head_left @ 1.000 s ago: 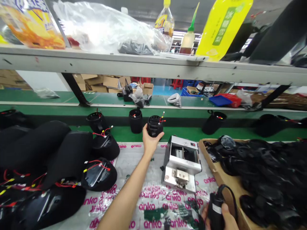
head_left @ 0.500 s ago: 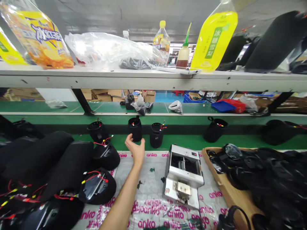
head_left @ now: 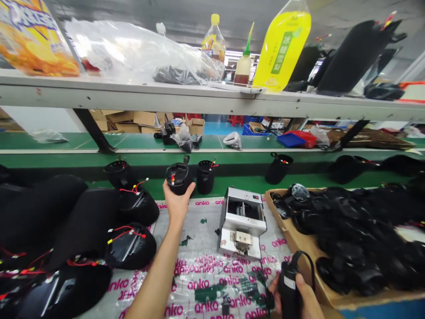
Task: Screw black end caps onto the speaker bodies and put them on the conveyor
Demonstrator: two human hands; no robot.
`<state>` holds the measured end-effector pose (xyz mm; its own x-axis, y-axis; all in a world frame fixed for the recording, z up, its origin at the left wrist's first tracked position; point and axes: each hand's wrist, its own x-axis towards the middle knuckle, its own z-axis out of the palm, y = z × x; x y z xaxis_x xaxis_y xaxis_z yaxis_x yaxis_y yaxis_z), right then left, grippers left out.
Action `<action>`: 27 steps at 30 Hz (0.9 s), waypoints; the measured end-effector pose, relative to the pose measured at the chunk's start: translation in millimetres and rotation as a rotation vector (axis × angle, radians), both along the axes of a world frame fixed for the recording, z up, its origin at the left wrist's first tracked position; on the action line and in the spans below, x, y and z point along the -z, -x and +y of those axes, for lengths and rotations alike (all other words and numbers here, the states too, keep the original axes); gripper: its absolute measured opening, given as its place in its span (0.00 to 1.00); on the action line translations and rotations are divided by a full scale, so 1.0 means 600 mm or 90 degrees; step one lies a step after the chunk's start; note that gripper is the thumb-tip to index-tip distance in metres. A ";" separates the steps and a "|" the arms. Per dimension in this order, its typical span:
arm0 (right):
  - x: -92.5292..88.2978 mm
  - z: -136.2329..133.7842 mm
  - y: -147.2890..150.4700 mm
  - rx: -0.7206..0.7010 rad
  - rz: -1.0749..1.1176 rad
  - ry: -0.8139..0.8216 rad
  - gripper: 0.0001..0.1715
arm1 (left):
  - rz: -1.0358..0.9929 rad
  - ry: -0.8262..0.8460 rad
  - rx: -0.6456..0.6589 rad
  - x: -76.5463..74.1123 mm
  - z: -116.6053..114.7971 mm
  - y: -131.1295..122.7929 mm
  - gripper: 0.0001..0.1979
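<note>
Currently held: a black cup with red wires, fingers of the left hand clenched around it, just above the printed plastic sheet. Right hand: grasping a black pouch, beside a cardboard tray of black covers. Between the hands: a metal machine. Just beyond: a second cup on the green belt. Leftward: black padded pieces.

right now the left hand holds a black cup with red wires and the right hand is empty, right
No: the head view shows the right hand gripping a black cylinder with a white label; the rest stands.
</note>
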<state>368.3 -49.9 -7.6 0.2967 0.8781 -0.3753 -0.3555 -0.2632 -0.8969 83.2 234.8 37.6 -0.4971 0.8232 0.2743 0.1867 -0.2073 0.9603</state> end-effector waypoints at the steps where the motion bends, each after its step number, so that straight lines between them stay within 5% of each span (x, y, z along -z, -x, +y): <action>1: -0.014 0.002 0.003 -0.005 0.006 -0.021 0.46 | -0.002 -0.009 0.040 -0.001 -0.039 0.007 0.41; 4: -0.065 0.019 0.008 -0.029 0.025 -0.103 0.44 | -0.008 0.005 0.136 0.016 -0.157 0.053 0.41; 8: -0.145 0.066 0.013 -0.092 0.038 -0.255 0.47 | 0.048 0.105 0.420 0.067 -0.266 0.132 0.40; 11: -0.200 0.111 0.027 -0.128 0.047 -0.385 0.49 | 0.092 0.125 0.583 0.082 -0.293 0.158 0.47; 16: -0.244 0.170 0.075 -0.113 -0.021 -0.620 0.46 | 0.145 0.137 0.762 0.047 -0.306 0.154 0.54; 21: -0.218 0.192 0.120 -0.070 -0.109 -0.636 0.47 | 0.072 0.128 0.627 0.040 -0.366 0.140 0.64; 27: -0.198 0.208 0.136 -0.070 -0.117 -0.585 0.53 | -0.011 0.129 0.458 0.074 -0.417 0.070 0.34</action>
